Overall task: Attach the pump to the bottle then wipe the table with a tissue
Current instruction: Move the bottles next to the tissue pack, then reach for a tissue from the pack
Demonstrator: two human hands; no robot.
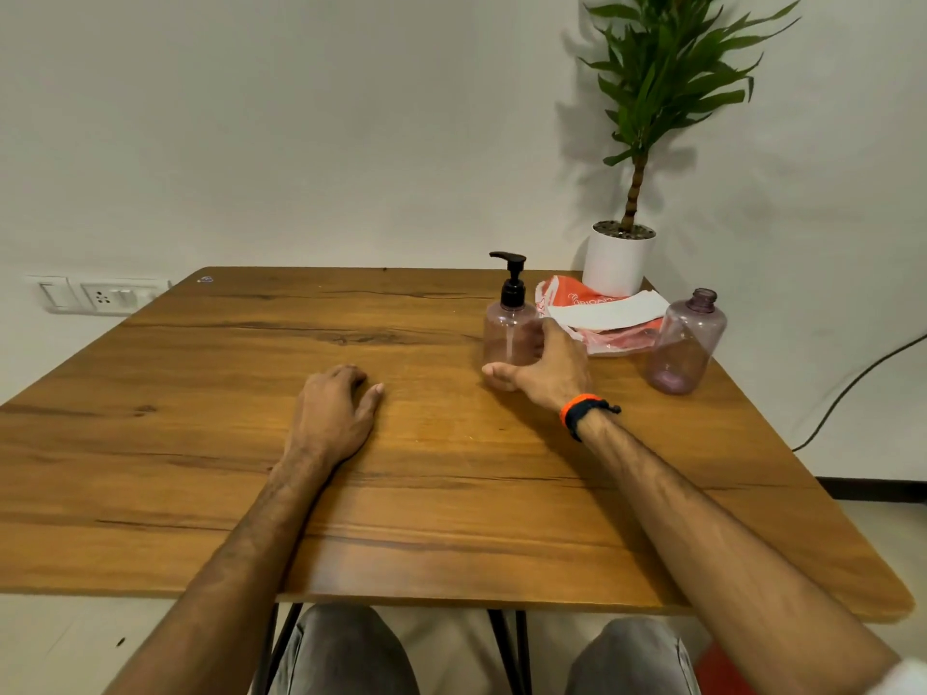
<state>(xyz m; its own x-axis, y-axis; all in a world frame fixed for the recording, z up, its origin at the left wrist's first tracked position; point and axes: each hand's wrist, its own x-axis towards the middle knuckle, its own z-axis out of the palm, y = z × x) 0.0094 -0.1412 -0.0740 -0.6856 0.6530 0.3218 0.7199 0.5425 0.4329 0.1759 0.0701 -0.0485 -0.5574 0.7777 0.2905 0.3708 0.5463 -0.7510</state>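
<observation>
**Two bottles on the desk, one already wearing its pump**

Two translucent pinkish bottles stand on the wooden desk [200, 469], toward its far right corner. The nearer bottle [509, 336] is upright with the black pump [512, 280] seated in its neck, nozzle pointing left; from this view the pump looks fully down on the neck, though whether it is screwed tight I cannot tell. The second bottle [687, 343] stands well to the right near the desk edge, neck open and with no cap, leaning slightly in the wide-angle view.

Between them, just behind, lies an orange-and-white tissue pack [602, 318] with a white tissue [612, 311] lying loose across its top — within easy reach of the right hand, which suits the wiping step to come. A white plant pot [619, 263] stands at the back corner, touching or nearly touching the pack.

The right hand [544, 366], with an orange-and-dark wristband [582, 416], is at the pumped bottle: the fingers curl round its right side and show through the clear plastic, the thumb stretches out low along the front near its base. That reads as a steadying hold on a bottle standing on the desk.

The left hand [336, 408] rests palm-down on the desk, well apart from everything, fingers loosely bent and holding nothing — probably just idle.

By my judgement the attaching is done or nearly so, and the tissue is the next thing wanted.
</observation>
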